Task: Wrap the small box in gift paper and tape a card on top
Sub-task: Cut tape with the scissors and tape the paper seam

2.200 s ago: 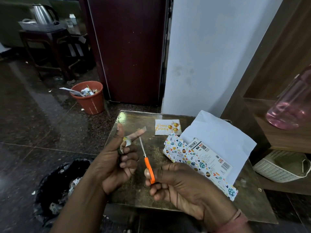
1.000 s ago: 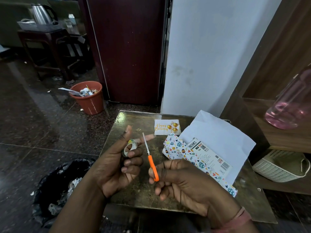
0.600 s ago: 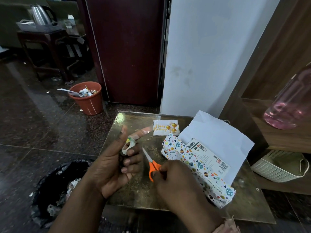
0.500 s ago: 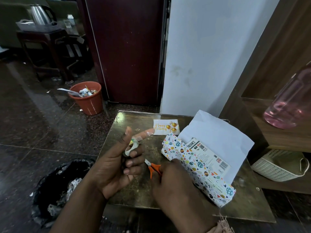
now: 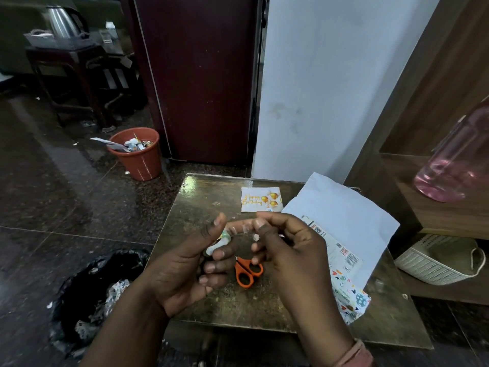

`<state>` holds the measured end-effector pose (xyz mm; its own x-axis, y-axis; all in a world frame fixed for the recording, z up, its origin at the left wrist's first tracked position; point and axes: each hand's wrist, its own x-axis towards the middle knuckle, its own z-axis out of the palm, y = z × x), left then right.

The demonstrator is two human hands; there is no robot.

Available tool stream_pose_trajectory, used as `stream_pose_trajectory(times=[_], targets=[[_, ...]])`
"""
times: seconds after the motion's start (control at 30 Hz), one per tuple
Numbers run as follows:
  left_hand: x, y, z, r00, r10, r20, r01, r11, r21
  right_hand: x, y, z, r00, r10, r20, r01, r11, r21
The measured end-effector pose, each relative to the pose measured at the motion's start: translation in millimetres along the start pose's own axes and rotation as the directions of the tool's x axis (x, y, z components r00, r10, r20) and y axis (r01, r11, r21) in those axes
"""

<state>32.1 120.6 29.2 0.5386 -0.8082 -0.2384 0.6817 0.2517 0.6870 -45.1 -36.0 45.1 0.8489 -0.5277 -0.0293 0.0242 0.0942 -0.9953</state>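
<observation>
My left hand [image 5: 190,263] grips a small tape roll [image 5: 219,242] above the table, and a clear strip of tape [image 5: 239,226] sticks to its raised forefinger. My right hand [image 5: 288,250] pinches the free end of that strip with thumb and forefinger. Orange-handled scissors [image 5: 247,271] lie on the table under the hands. The small box [image 5: 336,250] lies on the gift paper [image 5: 352,300] at the right, partly hidden by my right hand; the paper's white flap [image 5: 344,215] stands up behind it. A "Happy Birthday" card [image 5: 260,200] lies flat at the table's far side.
The small brown table [image 5: 201,197] ends near my wrists. A black bin bag [image 5: 87,287] sits on the floor at the left, an orange waste bucket [image 5: 137,154] farther back. At the right stand a wooden shelf, a pink bottle [image 5: 460,160] and a white basket [image 5: 436,260].
My right hand has put the scissors down on the table and risen to pinch the tape strip on my left forefinger. My left hand has kept its hold on the roll.
</observation>
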Motion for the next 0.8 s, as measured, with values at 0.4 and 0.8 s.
stream_pose_trajectory(times=[0.4, 0.8], targets=[[1.2, 0.6, -2.5, 0.993, 0.1, -0.061, -0.087, 0.977, 0.194, 5.5, -8.3, -9.5, 0.995, -0.026, 0.1, 0.017, 0.995, 0.096], [2.9, -3.6, -3.3, 0.996, 0.081, -0.04, -0.062, 0.936, 0.345, 8.7, 6.9, -11.9, 0.936, 0.157, 0.315, -0.191, 0.978, 0.079]])
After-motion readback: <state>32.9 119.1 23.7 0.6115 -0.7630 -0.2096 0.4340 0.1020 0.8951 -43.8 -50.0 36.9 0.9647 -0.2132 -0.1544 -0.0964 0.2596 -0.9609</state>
